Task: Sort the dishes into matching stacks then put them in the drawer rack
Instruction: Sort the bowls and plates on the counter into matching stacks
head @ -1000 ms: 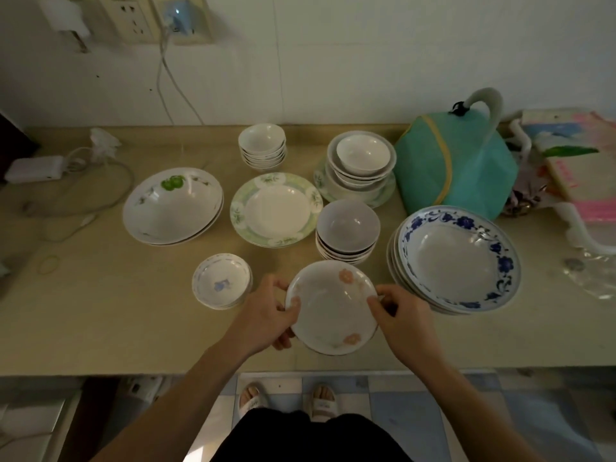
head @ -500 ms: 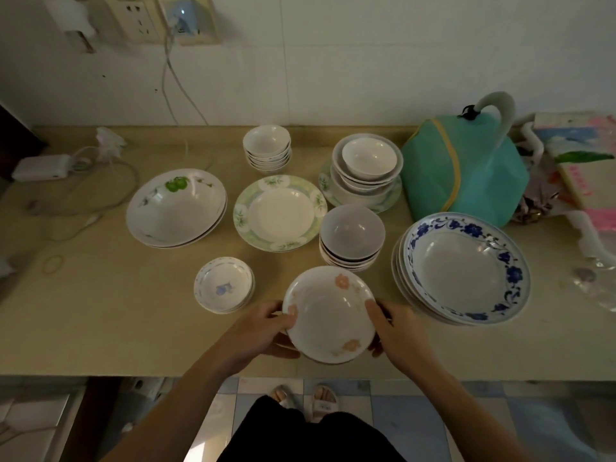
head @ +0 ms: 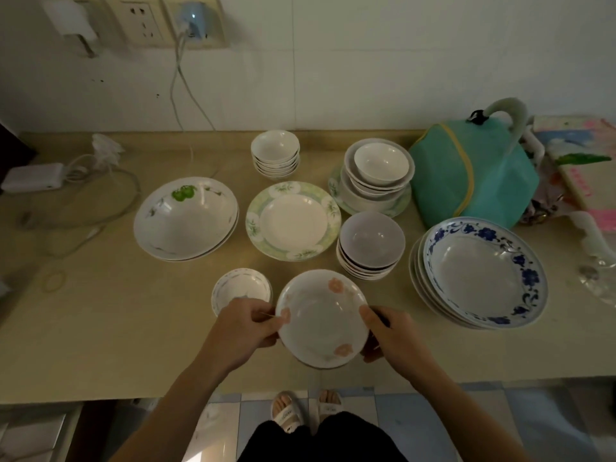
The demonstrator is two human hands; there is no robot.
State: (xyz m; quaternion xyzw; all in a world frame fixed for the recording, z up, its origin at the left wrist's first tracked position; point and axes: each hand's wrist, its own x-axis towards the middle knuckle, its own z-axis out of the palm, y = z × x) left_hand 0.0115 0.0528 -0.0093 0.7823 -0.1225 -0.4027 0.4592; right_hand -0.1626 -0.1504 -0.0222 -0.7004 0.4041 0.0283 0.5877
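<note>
We see both hands on the pink-flowered dish at the near edge of the tabletop. The left hand has a grip on its left rim, thumb on top, and the right hand grasps the right rim the same way. Whether the dish rests on the tabletop or is held just above it, we cannot tell in this dim view. Just beside the left hand sits a small blue-patterned bowl. Behind the dish stands a stack of lavender bowls, with a green-rimmed plate to its left and a stack of blue-flowered plates to its right. Farther back are a stack of small white bowls, a mixed pile of white bowls and large green-sprigged bowls (nested together).
</note>
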